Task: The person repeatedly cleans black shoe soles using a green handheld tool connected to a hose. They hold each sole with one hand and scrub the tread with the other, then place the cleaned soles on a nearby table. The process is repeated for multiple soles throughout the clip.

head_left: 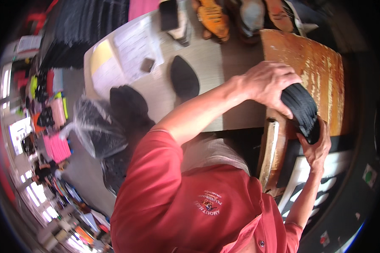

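Both my hands grip a thick stack of black shoe-sole-shaped pieces, held tilted over the right side of the table. My left hand reaches across and closes round the upper end, thumb on the near side and fingers over the far side. Around the lower end, my right hand is closed, with part of its fingers hidden behind the stack. Below them lies a worn orange-brown wooden board. A single black sole-shaped piece rests on the table, left of my left forearm.
Papers with a small dark square piece lie far left. A black phone and several shoe lasts line the back. Black pieces and a see-through plastic bag sit at the left edge.
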`<state>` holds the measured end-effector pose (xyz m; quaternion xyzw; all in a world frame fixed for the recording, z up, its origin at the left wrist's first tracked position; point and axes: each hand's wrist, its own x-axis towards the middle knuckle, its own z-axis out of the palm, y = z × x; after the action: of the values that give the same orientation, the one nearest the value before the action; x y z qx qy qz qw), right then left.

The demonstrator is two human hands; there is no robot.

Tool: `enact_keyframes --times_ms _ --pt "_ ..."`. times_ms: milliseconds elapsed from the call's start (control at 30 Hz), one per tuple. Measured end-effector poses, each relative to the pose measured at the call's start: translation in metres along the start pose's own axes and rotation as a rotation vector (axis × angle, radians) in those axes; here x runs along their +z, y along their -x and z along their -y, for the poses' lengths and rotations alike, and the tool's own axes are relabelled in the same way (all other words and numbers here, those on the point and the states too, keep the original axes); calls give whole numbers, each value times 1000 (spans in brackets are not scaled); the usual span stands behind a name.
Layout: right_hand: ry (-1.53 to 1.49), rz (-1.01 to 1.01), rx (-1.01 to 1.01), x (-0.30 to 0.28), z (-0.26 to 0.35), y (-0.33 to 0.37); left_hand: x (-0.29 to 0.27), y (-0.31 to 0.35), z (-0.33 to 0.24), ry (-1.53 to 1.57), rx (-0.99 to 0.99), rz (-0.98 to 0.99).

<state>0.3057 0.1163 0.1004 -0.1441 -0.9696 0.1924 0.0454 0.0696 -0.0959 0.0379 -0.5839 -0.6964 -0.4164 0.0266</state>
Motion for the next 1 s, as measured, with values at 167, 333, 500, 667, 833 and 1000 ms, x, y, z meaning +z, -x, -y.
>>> enact_keyframes --times_ms 167,333,500,667,833,1000 --pt "-53 21 -29 1 -12 -8 -9 13 -28 -85 -116 -51" --pt "-11 41 -208 -20 27 15 -53 64 -98 -105 -280 -78" --pt "-148 273 -102 -17 121 61 -135 131 -137 43 -487 109" --pt "-571 628 -190 52 204 84 -193 213 -141 152 -831 438" --pt "-784 887 -166 119 287 98 -250 363 -151 387 -924 38" --pt "-775 1059 -268 142 374 92 -262 482 -202 931 -805 -839"
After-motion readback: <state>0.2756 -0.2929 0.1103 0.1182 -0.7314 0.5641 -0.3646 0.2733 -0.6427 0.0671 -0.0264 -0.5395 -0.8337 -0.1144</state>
